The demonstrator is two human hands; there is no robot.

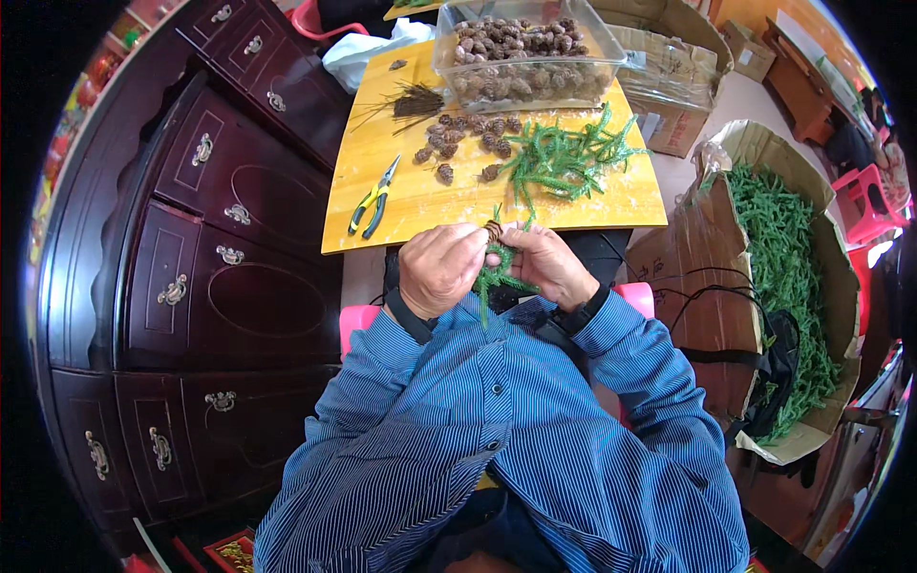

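My left hand (441, 268) and my right hand (544, 264) meet just in front of the yellow wooden board (401, 205). Together they grip a small brown pine cone (493, 230) joined to a green artificial pine sprig (499, 283) that hangs down between them. Loose pine cones (468, 134) and a pile of green sprigs (565, 158) lie on the board beyond my hands. Yellow-handled pliers (374, 199) rest on the board's left side, apart from both hands.
A clear plastic bin (527, 59) full of pine cones stands at the board's far edge, with a bundle of dark wires (409, 100) to its left. A cardboard box (785, 277) of green sprigs sits at my right. A dark wooden cabinet (205, 258) fills the left.
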